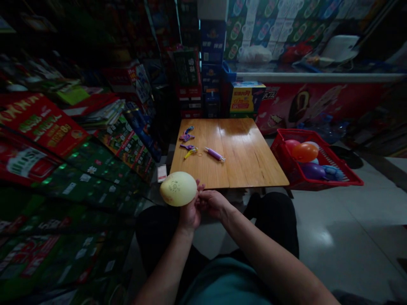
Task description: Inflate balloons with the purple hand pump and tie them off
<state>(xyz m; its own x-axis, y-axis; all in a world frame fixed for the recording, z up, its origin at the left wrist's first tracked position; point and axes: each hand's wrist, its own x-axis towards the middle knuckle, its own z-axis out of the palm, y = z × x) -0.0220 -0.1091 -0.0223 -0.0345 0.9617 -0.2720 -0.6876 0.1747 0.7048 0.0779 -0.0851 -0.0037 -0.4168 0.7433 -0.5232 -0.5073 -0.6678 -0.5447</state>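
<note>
A pale yellow inflated balloon (179, 189) with a dark printed pattern lies sideways over my left hand (190, 212). The left fingers close round its neck end, in front of the table's near edge. My right hand (213, 202) meets the left at that same end, its fingers pinched on the neck, which is mostly hidden between them. On the wooden table (244, 156) lies a purple balloon pump (215, 154). Left of it are a purple and yellow deflated balloon bundle (190, 151), a small ring (200, 155) and a purple and blue bundle (187, 134).
Right of the table, a red basket (330, 180) holds several inflated balloons (304, 151). Stacked drink cartons (117, 182) crowd the left side. Behind the table stand more boxes (244, 99) and a red-fronted freezer (295, 106).
</note>
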